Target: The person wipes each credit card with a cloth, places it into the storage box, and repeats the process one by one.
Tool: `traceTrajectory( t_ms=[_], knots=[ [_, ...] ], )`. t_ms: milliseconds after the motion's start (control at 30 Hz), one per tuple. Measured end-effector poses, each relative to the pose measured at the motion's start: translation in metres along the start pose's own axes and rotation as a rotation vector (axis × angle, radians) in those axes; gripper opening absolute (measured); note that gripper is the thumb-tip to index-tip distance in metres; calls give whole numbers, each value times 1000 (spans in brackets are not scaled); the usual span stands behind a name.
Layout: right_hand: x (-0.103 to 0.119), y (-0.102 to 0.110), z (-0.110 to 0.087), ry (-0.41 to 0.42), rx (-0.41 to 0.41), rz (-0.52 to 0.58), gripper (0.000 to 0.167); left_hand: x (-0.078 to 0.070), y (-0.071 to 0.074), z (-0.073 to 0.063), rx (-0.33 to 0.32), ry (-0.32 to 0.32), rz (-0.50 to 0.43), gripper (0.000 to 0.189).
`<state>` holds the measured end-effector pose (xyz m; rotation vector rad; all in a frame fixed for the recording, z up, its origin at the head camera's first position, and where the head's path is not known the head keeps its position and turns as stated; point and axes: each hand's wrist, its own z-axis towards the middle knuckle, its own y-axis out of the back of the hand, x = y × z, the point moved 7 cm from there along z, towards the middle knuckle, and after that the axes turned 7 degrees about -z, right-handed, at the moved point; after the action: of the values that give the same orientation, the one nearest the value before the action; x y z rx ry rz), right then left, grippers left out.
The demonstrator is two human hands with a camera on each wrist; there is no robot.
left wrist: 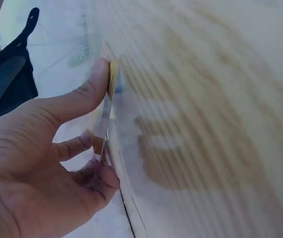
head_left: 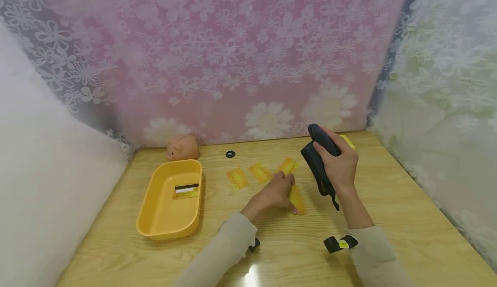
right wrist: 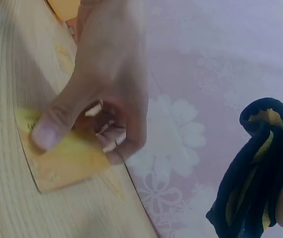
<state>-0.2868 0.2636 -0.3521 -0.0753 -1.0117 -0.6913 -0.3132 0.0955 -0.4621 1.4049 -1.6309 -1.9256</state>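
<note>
My left hand [head_left: 273,190] is low over the middle of the table, pinching a yellow card [head_left: 297,200] between thumb and fingers. Seen from the left wrist, that card [left wrist: 106,106] stands edge-on beside the tabletop. Raised to the right of it, my right hand [head_left: 343,164] grips a dark fabric pouch [head_left: 320,162] with a short strap. The pouch's mouth gapes in the right wrist view, with yellow showing inside [right wrist: 270,118]. Three more yellow cards lie beyond the left hand: one at left [head_left: 237,178], one in the middle [head_left: 259,172], one at right [head_left: 288,165].
A yellow tray [head_left: 200,200] stands at left with a card [head_left: 186,194] in it. Behind it sits a pink piggy bank [head_left: 184,148]. A black round chip [head_left: 231,153] lies near the back. A flowered cloth [head_left: 252,62] hangs along the table's far edge.
</note>
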Motion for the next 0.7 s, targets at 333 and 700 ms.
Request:
traceTrajectory(
  t_ms=[333,700],
  knots=[
    [-3,-2,1,-29,-2,-11,44,28,34,-26,-202,33,-388,28],
    [-4,-15,-7,-15,27,-30,44,46,80,-62,-465,10,-952,52]
  ],
)
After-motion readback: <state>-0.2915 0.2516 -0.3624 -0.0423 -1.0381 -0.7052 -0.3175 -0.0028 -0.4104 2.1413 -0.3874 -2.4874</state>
